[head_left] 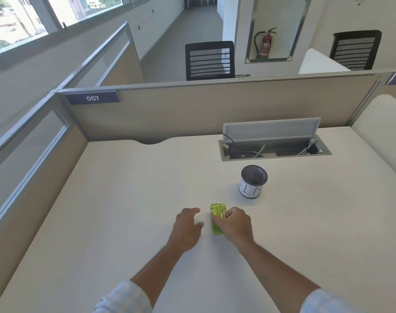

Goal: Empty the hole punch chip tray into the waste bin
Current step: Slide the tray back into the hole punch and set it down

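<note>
A small lime-green hole punch lies on the pale desk, a little in front of me. My right hand is closed over its right side, fingers wrapped on it. My left hand rests flat on the desk just left of the punch, fingers apart, not touching it. The waste bin, a small black mesh cup with a white paper label, stands upright beyond and to the right of the punch. The chip tray under the punch is hidden.
An open cable box with a raised grey lid is set into the desk behind the bin. Beige partition panels close the desk at the back and left. A white rounded divider bounds the right side.
</note>
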### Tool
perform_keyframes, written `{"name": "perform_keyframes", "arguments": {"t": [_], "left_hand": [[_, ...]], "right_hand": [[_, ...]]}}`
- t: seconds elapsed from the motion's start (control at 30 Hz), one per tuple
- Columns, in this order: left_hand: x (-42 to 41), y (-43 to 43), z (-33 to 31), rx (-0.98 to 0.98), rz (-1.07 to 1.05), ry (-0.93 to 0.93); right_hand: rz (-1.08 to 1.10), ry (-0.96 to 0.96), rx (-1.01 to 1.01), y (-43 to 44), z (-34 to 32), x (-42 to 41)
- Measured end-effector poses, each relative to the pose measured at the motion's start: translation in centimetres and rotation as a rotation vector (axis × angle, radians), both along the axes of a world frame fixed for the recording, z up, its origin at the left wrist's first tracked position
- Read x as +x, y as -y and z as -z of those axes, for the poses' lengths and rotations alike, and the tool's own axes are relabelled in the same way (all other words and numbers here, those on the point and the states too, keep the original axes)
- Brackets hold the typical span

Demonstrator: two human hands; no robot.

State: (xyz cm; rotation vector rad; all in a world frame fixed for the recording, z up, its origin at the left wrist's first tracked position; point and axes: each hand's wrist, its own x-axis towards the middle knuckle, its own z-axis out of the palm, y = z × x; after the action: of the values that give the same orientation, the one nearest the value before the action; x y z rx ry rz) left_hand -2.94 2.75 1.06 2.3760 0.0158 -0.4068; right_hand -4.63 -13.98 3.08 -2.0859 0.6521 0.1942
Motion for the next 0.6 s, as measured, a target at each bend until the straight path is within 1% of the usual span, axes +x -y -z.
{"name": "perform_keyframes", "arguments": {"t": [0.1,0.2,0.4,0.6], "left_hand": [[0.4,-0.5,0.8,0.223,0.123,0.012],[0.4,-0.9,1.7,0.336,0.192,0.014],[-0.3,-1.4,3.4,0.426,0.28,0.023],[-0.6,-1.6,3.9,0.445,0.308,0.057]], "right_hand": [[0.001,-0.027,-0.026,0.3,0.5,0.8],[-0.005,-0.049,-0.033,0.2,1.0,1.4],[-0.024,-0.086,-0.052,0.0,2.2,1.3],[-0.02,-0.058,-0.086,0.3,3.1,0.9]]}}
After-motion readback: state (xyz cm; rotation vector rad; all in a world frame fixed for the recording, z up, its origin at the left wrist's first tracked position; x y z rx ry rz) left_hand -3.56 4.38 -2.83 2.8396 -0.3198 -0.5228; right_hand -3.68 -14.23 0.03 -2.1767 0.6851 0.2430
